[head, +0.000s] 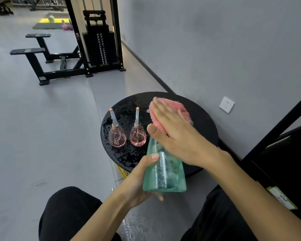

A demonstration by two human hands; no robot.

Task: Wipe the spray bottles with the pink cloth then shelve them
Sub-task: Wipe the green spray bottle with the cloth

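Over near edge of round black surface [203, 129]: left hand [137, 181] grips green spray bottle [163, 173] near base, bottle tilted, top away from person. Right hand [177, 134] flat, fingers straight, presses pink cloth [180, 106] onto bottle's upper end. Left pink bottle [117, 137] and right pink bottle [138, 136] upright, side by side on wet surface, left of cloth.

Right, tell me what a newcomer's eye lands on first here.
Centre frame, the left hand grips a tilted green bottle while the right hand presses a pink cloth over its top. Just left, two pink spray bottles stand upright side by side on a wet round black table.
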